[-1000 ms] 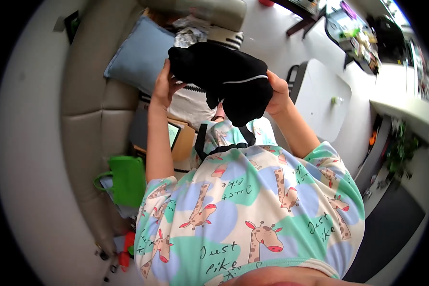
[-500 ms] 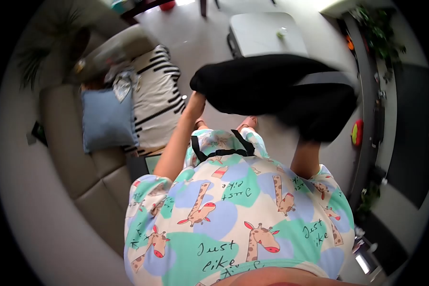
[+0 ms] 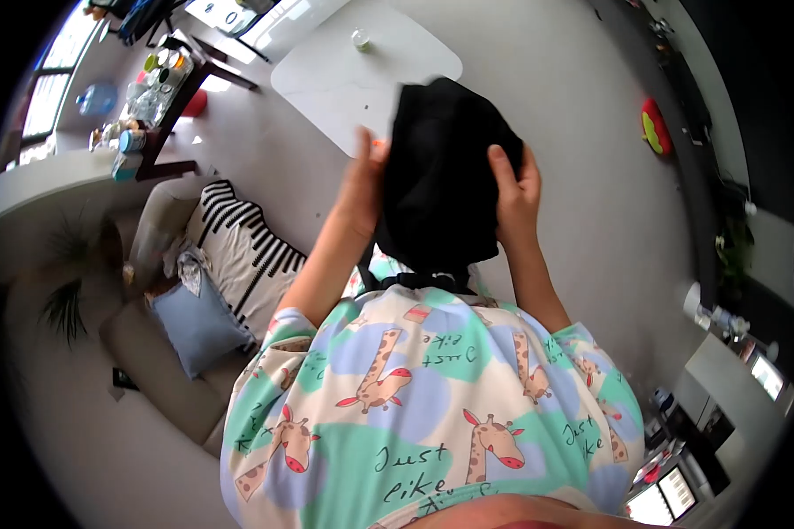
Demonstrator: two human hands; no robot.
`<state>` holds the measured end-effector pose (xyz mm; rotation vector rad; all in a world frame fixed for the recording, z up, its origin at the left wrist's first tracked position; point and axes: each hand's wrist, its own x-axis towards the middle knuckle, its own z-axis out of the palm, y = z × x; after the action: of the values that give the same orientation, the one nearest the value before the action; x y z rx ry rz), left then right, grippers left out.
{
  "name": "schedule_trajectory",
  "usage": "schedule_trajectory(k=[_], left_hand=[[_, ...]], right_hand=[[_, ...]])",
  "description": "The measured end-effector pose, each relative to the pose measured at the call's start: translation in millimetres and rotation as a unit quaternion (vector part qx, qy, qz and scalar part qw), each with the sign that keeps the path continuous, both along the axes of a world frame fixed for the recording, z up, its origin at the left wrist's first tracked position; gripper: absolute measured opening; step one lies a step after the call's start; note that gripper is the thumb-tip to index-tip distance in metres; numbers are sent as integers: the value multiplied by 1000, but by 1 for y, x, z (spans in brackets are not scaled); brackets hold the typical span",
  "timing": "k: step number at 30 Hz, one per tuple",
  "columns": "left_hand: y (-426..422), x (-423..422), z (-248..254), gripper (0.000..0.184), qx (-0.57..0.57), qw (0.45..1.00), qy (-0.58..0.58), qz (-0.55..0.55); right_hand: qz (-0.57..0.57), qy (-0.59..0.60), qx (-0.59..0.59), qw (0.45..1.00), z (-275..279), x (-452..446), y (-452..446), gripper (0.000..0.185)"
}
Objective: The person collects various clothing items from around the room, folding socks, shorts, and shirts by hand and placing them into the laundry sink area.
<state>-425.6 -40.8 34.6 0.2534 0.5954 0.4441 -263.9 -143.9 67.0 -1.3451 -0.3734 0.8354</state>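
Observation:
A black cloth (image 3: 441, 176), bunched into a compact bundle, hangs in front of my body between both hands. My left hand (image 3: 362, 189) is at its left edge, thumb and fingers partly blurred, and how firmly it grips is unclear. On the right side my right hand (image 3: 516, 189) holds the cloth, with the thumb over its front and the fingers at its edge. The lower end of the bundle hangs by the black strap at the waist of my giraffe-print top (image 3: 441, 397).
A pale table (image 3: 318, 79) with a small glass (image 3: 361, 39) stands ahead. Left are a sofa (image 3: 141, 353), a blue pillow (image 3: 198, 326), a striped blanket (image 3: 238, 256) and a dark table with jars (image 3: 163, 123). A red-and-green object (image 3: 654, 128) lies at right.
The view has turned toward the right of the room. The black cloth, spread wide half a second ago, is now gathered narrower and upright, and my hands are closer together.

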Motion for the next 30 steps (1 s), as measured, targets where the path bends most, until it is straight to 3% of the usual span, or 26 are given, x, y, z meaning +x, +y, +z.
schedule_trajectory(k=[2,4,7,11,14,16,18,20,24,26,28,29,30], left_hand=[[-19,25,9,56,120,978,137,-104],[-16,60,-10,46,164,960,105,-200],[4,96,-42,32,166,966,143,-140],[36,130,-62,24,337,916,207,-64],[50,149,-79,26,277,933,229,16],[59,153,-62,31,46,972,204,104],[69,141,-81,42,-199,969,-25,140],[66,136,-69,52,-205,933,-254,149],[26,155,-49,57,-202,903,-292,241],[0,168,-26,56,-171,906,-264,285],[-28,174,-16,55,-116,927,-202,294],[-44,173,-20,54,-79,944,-151,283],[-61,173,-19,54,-47,956,-97,272]], right_hand=[[14,-99,-6,995,-17,23,-5,18],[3,-95,-14,995,-30,50,2,16],[-32,-32,-65,997,-42,98,11,18],[-25,-18,-121,992,-57,171,13,29],[42,35,-124,991,-54,198,32,32],[105,71,-139,982,-46,204,49,37],[152,74,-142,975,-52,223,62,35],[226,-9,-112,967,-60,236,76,26],[416,-256,-108,866,-52,238,105,17],[456,-362,76,810,-51,230,117,19],[557,-318,145,753,-56,222,127,15],[651,-263,87,707,-57,218,132,12],[755,-282,-14,592,-64,210,142,14]])
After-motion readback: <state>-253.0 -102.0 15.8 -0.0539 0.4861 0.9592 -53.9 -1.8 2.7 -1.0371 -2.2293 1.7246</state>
